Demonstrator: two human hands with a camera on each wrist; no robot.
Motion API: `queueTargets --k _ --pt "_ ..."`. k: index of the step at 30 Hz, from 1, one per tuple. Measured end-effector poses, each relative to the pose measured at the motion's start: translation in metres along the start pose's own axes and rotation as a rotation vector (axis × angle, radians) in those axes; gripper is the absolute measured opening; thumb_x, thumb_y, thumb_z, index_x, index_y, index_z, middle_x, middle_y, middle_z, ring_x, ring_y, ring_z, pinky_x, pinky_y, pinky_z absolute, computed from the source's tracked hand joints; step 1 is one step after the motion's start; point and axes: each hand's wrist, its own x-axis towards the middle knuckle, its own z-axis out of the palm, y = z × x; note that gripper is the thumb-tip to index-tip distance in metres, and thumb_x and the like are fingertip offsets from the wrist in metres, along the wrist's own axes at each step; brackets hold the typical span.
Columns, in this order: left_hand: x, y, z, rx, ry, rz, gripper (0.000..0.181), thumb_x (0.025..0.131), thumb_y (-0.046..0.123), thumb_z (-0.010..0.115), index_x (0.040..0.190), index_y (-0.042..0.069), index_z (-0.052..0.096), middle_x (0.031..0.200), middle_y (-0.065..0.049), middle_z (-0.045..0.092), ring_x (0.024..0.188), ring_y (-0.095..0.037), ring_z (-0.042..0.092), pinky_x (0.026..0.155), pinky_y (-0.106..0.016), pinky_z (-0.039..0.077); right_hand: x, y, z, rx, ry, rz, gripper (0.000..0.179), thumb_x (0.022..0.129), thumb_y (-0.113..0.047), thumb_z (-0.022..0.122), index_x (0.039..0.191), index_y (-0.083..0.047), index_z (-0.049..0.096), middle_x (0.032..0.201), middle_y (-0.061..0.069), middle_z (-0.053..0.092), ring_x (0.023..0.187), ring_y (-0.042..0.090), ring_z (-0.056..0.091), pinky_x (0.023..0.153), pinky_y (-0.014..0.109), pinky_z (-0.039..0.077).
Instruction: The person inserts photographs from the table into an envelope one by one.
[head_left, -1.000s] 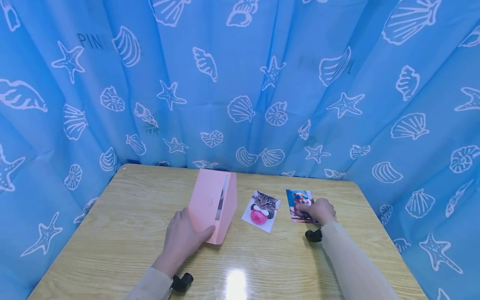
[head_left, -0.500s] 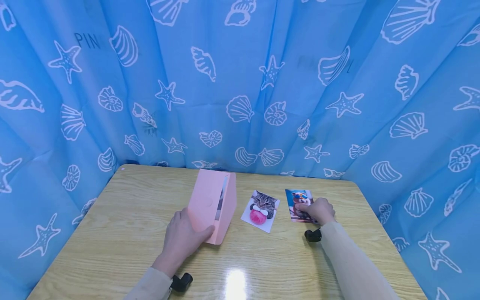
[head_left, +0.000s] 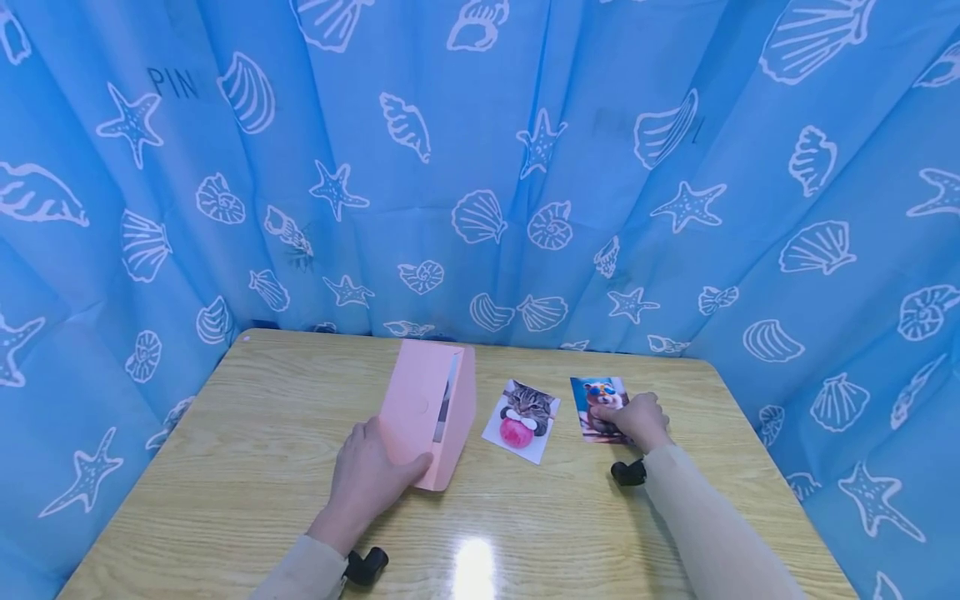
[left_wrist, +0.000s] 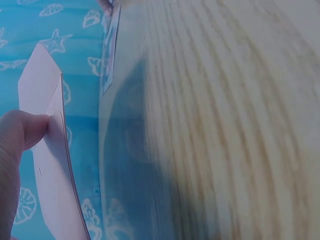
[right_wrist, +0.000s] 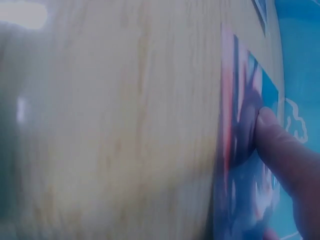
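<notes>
My left hand (head_left: pixel 367 471) grips a pink paper envelope (head_left: pixel 416 400), thumb on its near right side and the other fingers over its left edge. The envelope stands tilted on the table, with a slit along its right side showing grey and white inside. In the left wrist view the thumb presses the pale envelope (left_wrist: pixel 52 160). My right hand (head_left: pixel 637 421) pinches a photo card of an animal in orange sunglasses (head_left: pixel 600 400). Its thumb lies on the picture (right_wrist: pixel 240 130) in the right wrist view; the other fingers are mostly hidden.
Between the envelope and the right hand lies a cat photo card (head_left: pixel 521 421), flat on the wooden table (head_left: pixel 247 467). A blue curtain with white shells and starfish (head_left: pixel 480 167) hangs behind the table and along both sides. A bright reflection lies near the front.
The envelope and my left hand have shifted very slightly to the right. My right hand and both photo cards stay about where they were.
</notes>
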Motion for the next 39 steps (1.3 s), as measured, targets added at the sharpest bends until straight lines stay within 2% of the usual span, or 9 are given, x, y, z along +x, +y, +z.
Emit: queueTargets --k 4,11,17,21,26,31,36,39 --pt "-0.001 0.0 0.0 -0.002 -0.007 -0.004 0.107 0.068 0.07 0.07 0.136 -0.008 0.041 0.115 -0.02 0.053 0.1 -0.032 0.052 0.083 -0.048 0.045 0.001 0.003 0.0 0.064 0.001 -0.029 0.102 0.076 -0.053 0.077 0.129 0.017 0.025 0.114 0.034 0.045 0.103 0.046 0.044 0.087 0.054 0.039" --pt "-0.001 0.001 -0.003 0.003 -0.021 -0.015 0.107 0.069 0.07 0.07 0.136 -0.008 0.041 0.118 -0.022 0.053 0.102 -0.033 0.052 0.083 -0.048 0.046 -0.001 0.007 -0.003 0.115 -0.013 -0.12 0.081 0.082 -0.039 0.076 0.123 0.017 0.035 0.111 0.028 0.048 0.097 0.035 0.049 0.087 0.047 0.042" --pt "-0.003 -0.001 -0.002 0.009 -0.032 -0.019 0.106 0.069 0.069 0.07 0.136 -0.008 0.041 0.118 -0.022 0.053 0.102 -0.033 0.052 0.084 -0.048 0.045 -0.001 0.003 -0.01 0.117 -0.066 -0.105 0.055 0.094 -0.02 0.062 0.126 0.015 0.035 0.112 0.028 0.049 0.099 0.034 0.051 0.083 0.044 0.045" --pt "-0.003 -0.002 -0.001 0.008 -0.031 -0.021 0.107 0.069 0.07 0.07 0.136 -0.007 0.041 0.119 -0.021 0.053 0.103 -0.033 0.052 0.084 -0.048 0.045 -0.001 -0.002 -0.018 0.137 -0.075 -0.133 0.044 0.096 -0.011 0.055 0.126 0.015 0.035 0.115 0.029 0.046 0.101 0.035 0.049 0.08 0.043 0.045" --pt "-0.001 -0.002 0.002 0.014 -0.031 -0.022 0.107 0.068 0.071 0.07 0.136 -0.007 0.041 0.115 -0.02 0.053 0.1 -0.032 0.052 0.082 -0.047 0.045 -0.006 -0.01 -0.026 0.217 -0.086 -0.165 0.047 0.098 -0.013 0.051 0.131 0.014 0.032 0.12 0.029 0.044 0.1 0.033 0.051 0.075 0.038 0.048" --pt "0.0 -0.002 0.003 0.015 -0.03 -0.018 0.107 0.068 0.071 0.069 0.136 -0.007 0.041 0.113 -0.019 0.053 0.097 -0.03 0.052 0.081 -0.047 0.045 -0.017 -0.027 -0.032 0.305 -0.076 -0.224 0.052 0.098 -0.017 0.054 0.134 0.012 0.031 0.124 0.028 0.044 0.101 0.03 0.052 0.071 0.033 0.05" --pt "0.001 0.0 0.003 0.008 -0.022 -0.008 0.106 0.069 0.069 0.071 0.136 -0.007 0.041 0.113 -0.019 0.054 0.099 -0.031 0.053 0.082 -0.047 0.045 -0.028 -0.044 -0.034 0.437 -0.091 -0.306 0.053 0.098 -0.019 0.057 0.135 0.009 0.032 0.122 0.026 0.048 0.089 0.023 0.059 0.066 0.029 0.051" --pt "0.001 0.001 0.003 0.009 -0.021 -0.004 0.106 0.068 0.069 0.071 0.135 -0.007 0.041 0.113 -0.02 0.054 0.098 -0.031 0.053 0.082 -0.047 0.045 -0.034 -0.052 -0.034 0.47 -0.096 -0.331 0.055 0.097 -0.021 0.059 0.137 0.007 0.033 0.126 0.027 0.048 0.095 0.023 0.058 0.07 0.029 0.052"
